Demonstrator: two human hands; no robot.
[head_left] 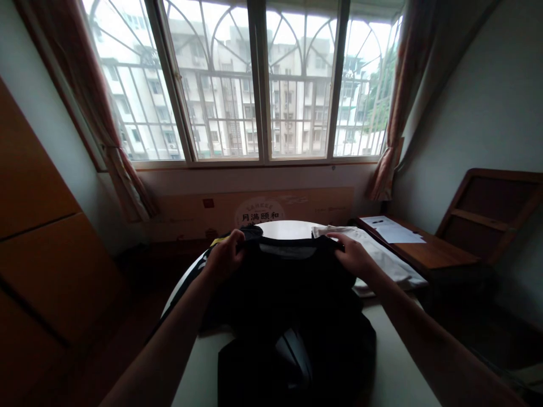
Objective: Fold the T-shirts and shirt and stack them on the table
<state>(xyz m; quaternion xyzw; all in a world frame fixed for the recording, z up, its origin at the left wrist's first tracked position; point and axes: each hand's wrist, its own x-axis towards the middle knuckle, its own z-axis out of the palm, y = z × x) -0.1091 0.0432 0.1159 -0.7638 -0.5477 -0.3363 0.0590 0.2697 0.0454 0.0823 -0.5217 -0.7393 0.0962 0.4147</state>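
Note:
A black T-shirt (284,294) is stretched out over a round white table (407,333), its neckline at the far side. A pale blue-grey patch shows low on its front, too dark to make out. My left hand (224,257) is closed on the shirt's left shoulder, and my right hand (352,255) pinches the right shoulder. Just beyond my right hand, white folded cloth (386,263) lies on the table. Past my left hand is a dark piece of clothing (252,230) with a bit of yellow, partly hidden.
On the right stands a wooden side table (445,249) with white papers (394,230), and a wooden chair back (487,215) behind it. A long printed cardboard box (305,206) leans under the barred window. At left is a wooden cabinet (42,237).

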